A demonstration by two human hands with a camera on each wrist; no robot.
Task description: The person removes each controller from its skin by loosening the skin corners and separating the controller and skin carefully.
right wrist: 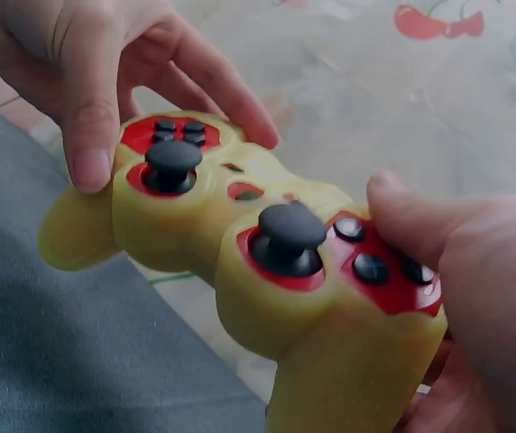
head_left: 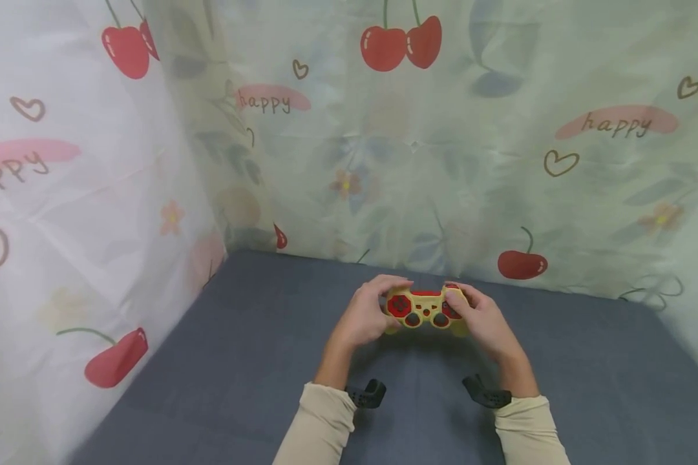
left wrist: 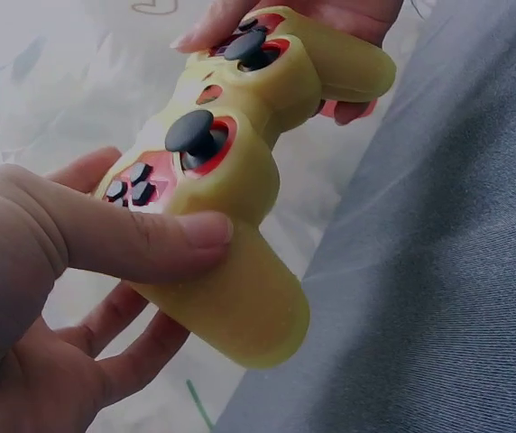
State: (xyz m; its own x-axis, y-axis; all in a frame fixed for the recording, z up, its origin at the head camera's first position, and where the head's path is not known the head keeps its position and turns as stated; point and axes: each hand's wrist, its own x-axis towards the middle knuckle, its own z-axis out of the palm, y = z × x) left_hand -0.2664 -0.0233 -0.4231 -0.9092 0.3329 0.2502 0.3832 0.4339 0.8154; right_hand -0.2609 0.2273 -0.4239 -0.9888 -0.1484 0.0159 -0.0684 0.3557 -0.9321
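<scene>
Yellow gamepad (head_left: 423,309) is held up over the grey counter (head_left: 238,361), long axis running left-right between both hands. Left hand (head_left: 365,314) and right hand (head_left: 484,318) each wrap a grip, fingers (left wrist: 141,242) curled tight, equally close.

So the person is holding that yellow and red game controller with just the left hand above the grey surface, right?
Not quite: both hands hold it. In the head view the left hand and the right hand grip opposite ends of the yellow and red game controller above the grey surface.
</scene>
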